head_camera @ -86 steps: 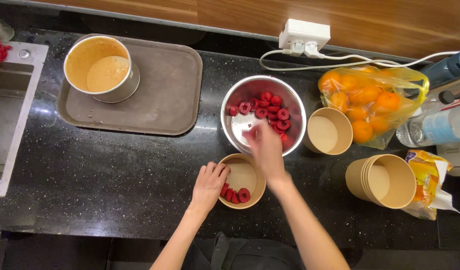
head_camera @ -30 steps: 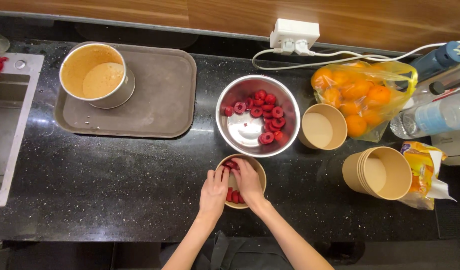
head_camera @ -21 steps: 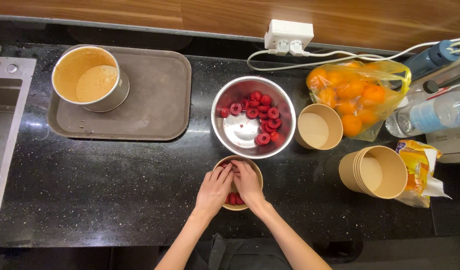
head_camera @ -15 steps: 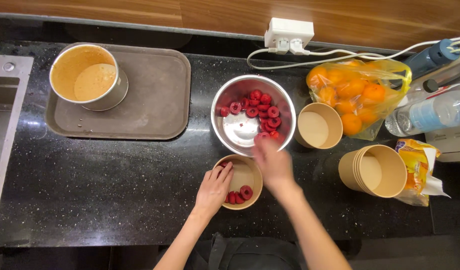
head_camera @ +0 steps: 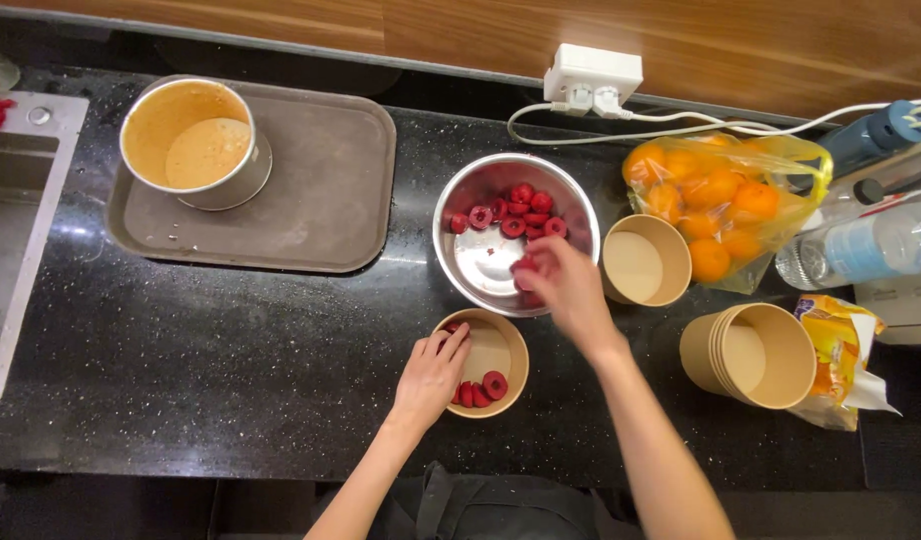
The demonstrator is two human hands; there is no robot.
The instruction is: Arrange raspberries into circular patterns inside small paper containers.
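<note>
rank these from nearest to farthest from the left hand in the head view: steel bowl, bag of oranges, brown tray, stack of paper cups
From the left hand:
1. steel bowl, just above
2. brown tray, upper left
3. stack of paper cups, far right
4. bag of oranges, upper right, farthest

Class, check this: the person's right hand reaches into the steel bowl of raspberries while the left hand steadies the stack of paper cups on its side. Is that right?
Not quite. In the head view the left hand steadies the single paper cup with raspberries in it, not the stack. The right hand does reach into the steel bowl of raspberries.
</note>
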